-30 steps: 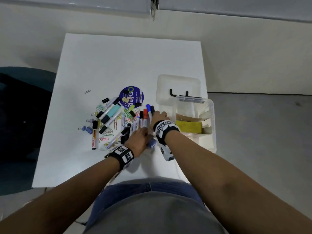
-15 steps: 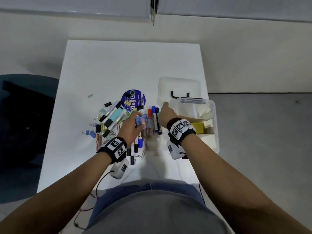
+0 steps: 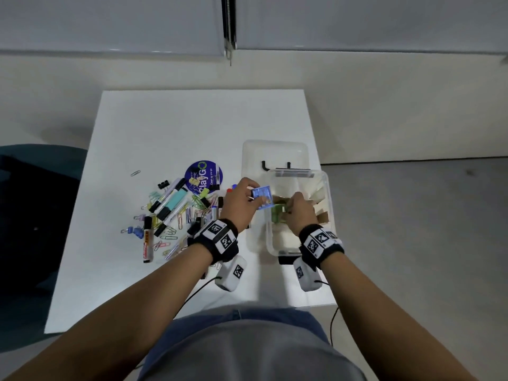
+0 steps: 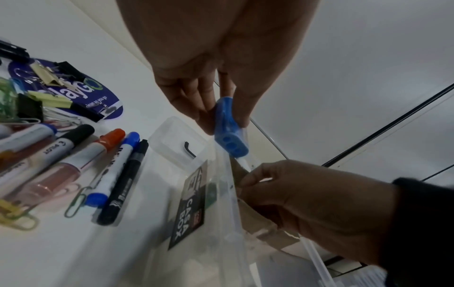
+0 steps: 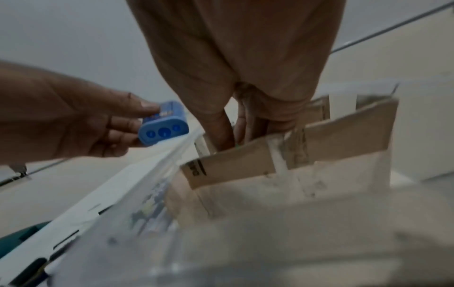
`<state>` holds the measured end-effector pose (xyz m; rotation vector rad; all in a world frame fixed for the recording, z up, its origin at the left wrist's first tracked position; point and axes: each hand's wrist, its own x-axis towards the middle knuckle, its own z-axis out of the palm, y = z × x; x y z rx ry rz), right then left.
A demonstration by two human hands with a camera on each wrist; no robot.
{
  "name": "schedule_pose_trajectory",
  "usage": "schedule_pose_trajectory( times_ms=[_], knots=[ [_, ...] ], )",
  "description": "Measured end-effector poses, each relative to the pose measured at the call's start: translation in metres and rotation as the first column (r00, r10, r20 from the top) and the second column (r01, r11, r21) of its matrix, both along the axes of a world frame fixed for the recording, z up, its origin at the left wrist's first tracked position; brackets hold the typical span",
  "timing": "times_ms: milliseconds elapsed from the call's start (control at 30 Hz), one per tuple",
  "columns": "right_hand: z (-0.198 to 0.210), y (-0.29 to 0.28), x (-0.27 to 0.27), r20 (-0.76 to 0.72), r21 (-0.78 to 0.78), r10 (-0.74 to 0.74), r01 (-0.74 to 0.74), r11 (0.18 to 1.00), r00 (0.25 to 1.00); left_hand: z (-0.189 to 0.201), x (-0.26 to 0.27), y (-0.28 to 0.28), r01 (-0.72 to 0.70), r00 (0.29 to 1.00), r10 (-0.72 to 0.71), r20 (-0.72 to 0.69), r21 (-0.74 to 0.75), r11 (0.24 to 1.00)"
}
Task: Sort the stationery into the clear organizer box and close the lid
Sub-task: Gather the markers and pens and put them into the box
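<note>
The left hand (image 3: 238,204) pinches a small blue sharpener (image 3: 262,197) between thumb and fingers, holding it above the left rim of the clear organizer box (image 3: 328,193). The right hand (image 3: 298,213) reaches down inside the box, fingers curled among its cardboard dividers (image 5: 343,134) around something green; what it is I cannot tell. The box's lid (image 3: 275,152) lies flat just behind the box. Left of the box lie markers (image 4: 110,161), paper clips (image 3: 178,218) and binder clips (image 3: 163,184).

Dim, flat light, wide-angle distortion, blurred right-wrist foreground
</note>
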<state>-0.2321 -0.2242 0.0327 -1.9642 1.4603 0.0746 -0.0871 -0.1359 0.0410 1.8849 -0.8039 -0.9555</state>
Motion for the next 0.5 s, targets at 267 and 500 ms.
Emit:
schedule_pose_trajectory(
  times_ms=[267, 500],
  knots=[
    [0.019, -0.021, -0.006, 0.127, 0.176, 0.167, -0.187, 0.966, 0.978, -0.001, -0.017, -0.011, 0.048, 0.994, -0.048, 0.097, -0.006, 0.999],
    [0.026, -0.03, -0.035, 0.139, 0.119, 0.026, -0.042, 0.992, 0.99, -0.003, -0.032, -0.028, 0.18, 0.953, -0.187, 0.239, 0.054, 0.982]
  ],
)
